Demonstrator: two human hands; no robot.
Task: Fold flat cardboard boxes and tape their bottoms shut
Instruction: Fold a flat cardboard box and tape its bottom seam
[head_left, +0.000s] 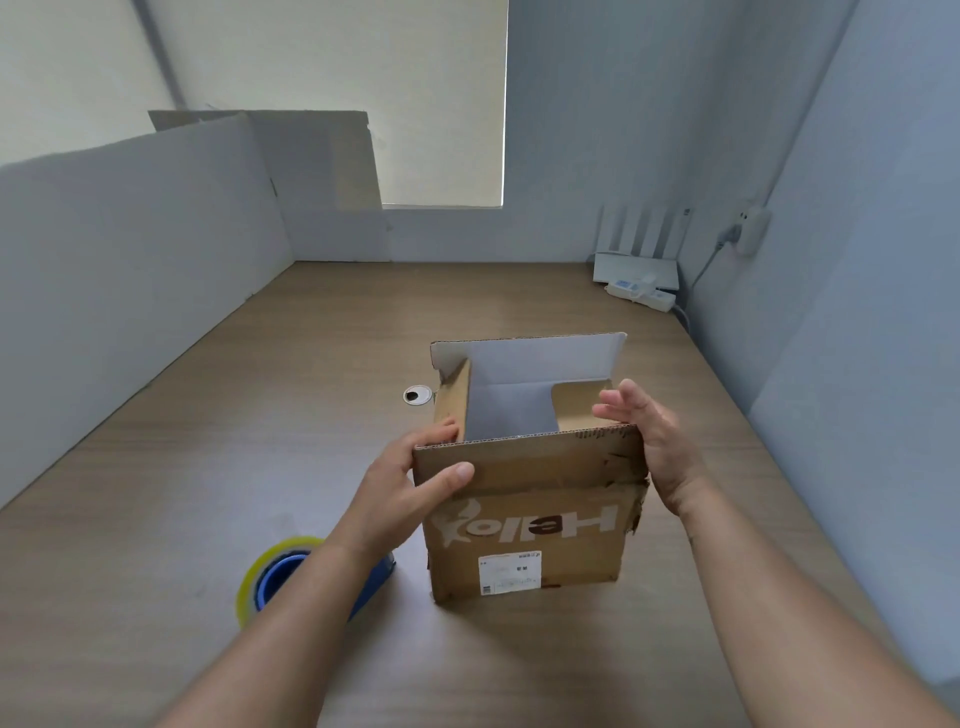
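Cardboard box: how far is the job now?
Done: the cardboard box stands opened up. In hand: the left hand pinches its near flap, the right hand touches its right side. Left: close the flaps and tape them; the tape dispenser lies unused.

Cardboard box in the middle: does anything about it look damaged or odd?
Yes. The cardboard box is torn and ragged along its near right edge, beside the right hand. Its "Hello" print reads upside down, so it stands inverted. The left hand pinches the opposite corner.
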